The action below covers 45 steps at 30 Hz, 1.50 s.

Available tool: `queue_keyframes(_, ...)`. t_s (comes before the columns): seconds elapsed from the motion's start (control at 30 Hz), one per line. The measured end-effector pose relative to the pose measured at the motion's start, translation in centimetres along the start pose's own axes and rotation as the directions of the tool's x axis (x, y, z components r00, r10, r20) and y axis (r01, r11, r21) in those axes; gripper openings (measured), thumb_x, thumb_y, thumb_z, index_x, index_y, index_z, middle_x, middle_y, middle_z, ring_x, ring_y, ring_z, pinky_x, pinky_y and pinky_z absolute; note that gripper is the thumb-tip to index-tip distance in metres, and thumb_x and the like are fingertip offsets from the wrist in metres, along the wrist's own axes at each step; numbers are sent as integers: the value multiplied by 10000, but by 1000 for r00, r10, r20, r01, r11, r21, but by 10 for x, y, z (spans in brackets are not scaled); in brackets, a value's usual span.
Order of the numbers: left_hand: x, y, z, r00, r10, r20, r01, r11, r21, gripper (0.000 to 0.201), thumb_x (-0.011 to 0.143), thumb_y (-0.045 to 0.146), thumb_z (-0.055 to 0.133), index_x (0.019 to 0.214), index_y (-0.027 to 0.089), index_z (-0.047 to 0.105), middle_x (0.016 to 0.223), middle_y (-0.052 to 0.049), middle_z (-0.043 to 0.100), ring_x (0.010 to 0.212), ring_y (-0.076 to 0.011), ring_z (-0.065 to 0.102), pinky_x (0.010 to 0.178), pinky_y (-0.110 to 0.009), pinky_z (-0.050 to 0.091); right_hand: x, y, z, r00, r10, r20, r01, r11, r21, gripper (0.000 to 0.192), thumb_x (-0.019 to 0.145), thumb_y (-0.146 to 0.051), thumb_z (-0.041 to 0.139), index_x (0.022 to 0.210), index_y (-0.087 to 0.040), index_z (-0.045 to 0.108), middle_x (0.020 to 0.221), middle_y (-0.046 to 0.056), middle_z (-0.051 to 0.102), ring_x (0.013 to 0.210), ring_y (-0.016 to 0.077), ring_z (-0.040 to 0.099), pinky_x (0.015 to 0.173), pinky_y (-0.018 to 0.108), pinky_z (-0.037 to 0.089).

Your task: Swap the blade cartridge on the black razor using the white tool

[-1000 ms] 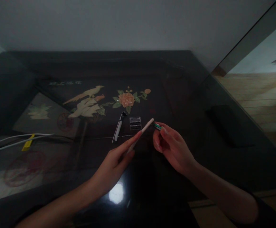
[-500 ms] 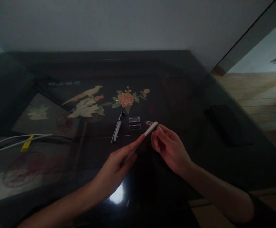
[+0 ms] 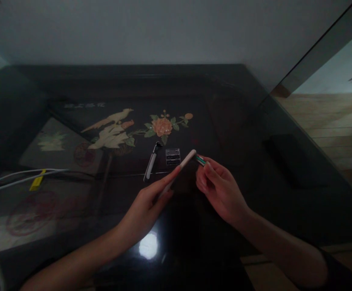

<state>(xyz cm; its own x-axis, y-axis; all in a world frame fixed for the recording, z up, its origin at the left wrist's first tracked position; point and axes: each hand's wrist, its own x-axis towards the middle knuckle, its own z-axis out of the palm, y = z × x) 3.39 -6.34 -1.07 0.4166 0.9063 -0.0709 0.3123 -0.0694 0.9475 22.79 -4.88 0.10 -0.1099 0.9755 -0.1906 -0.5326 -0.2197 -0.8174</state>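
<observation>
My left hand (image 3: 148, 204) is closed around a slim white object (image 3: 188, 159) with a rounded end, which points up and to the right. Between the thumb and fingers of my right hand (image 3: 220, 186) is a small piece with a green and pale stripe (image 3: 200, 160); its exact kind cannot be made out. The piece is close beside the white object's tip. Just beyond the hands, a grey-and-black razor handle (image 3: 151, 165) lies on the dark table. To its right is a small clear case (image 3: 172, 157) with dark bars inside, like razor cartridges.
The dark glossy tabletop (image 3: 230, 133) bears a bird and flower picture (image 3: 162, 126). White cables (image 3: 21, 176) with a yellow tag (image 3: 37, 180) lie at the left. A flat black object (image 3: 294, 161) rests at the right. A wall (image 3: 127, 32) stands behind the table.
My right hand has shifted slightly right, and more of the green-striped piece shows beside the white object's tip. My left hand keeps its hold. The view has shifted slightly.
</observation>
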Motion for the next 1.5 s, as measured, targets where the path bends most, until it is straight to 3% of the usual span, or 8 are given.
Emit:
queue_keyframes(0.33,-9,6,9,996,69,62,-69,998,11,524,955,150,498,1447,322,445,1471,29,500,1325,-169,505,1126,-304,399,-1,2,2,997,24,-79,-23,1000,13,329,758,-397,775,1000,-187,704,528,-78,450,460,68,299,434,237,204)
queue_keyframes(0.57,-3,4,3,999,36,37,-36,999,-3,484,977,214,489,1450,310,447,1487,27,476,1347,-186,480,1150,-325,368,-3,1,2,999,6,-31,-6,1000,27,241,781,-374,764,921,-194,688,501,-76,434,451,74,260,433,252,196)
queue_keyframes(0.83,0,2,0,999,41,28,-41,999,11,468,976,227,486,1439,289,469,1475,10,492,1358,-216,467,1162,-371,354,-2,0,1,1000,10,-30,-9,1000,26,276,748,-395,795,891,-192,676,500,-83,435,441,62,251,420,234,192)
queue_keyframes(0.93,-1,7,1,999,20,34,-19,1000,-10,482,953,189,496,1426,280,489,1392,11,588,1320,-223,514,1148,-384,378,-1,0,0,1000,5,-29,-5,1000,11,268,768,-385,780,913,-193,662,508,-85,433,442,63,263,420,235,203)
queue_keyframes(1.1,-1,11,1,998,-20,52,23,999,-46,528,938,181,493,1460,246,436,1078,11,759,1285,-233,549,1145,-430,381,0,1,-1,1000,-5,-20,5,1000,-5,230,789,-391,761,856,-204,645,503,-81,425,440,70,254,419,250,191)
queue_keyframes(1.2,-1,9,1,998,-7,56,10,999,-43,532,947,189,486,1468,274,418,1229,16,702,1330,-221,503,1164,-411,352,0,2,-1,1000,-7,-21,7,1000,0,237,779,-392,770,859,-203,652,504,-81,431,443,68,252,422,246,189)
queue_keyframes(1.3,-1,4,1,999,15,41,-14,999,-32,516,959,207,486,1463,304,423,1460,37,509,1385,-212,425,1176,-383,327,0,1,-1,1000,-4,-14,4,1000,-8,242,779,-396,767,863,-203,649,510,-80,437,441,67,254,425,245,194)
queue_keyframes(1.5,-2,1,3,999,12,46,-13,1000,6,545,969,206,487,1493,295,366,1518,24,412,1403,-207,387,1187,-382,292,-1,0,-1,1000,-18,-11,17,1000,-22,238,785,-395,760,864,-202,645,509,-81,425,444,71,263,424,248,193)
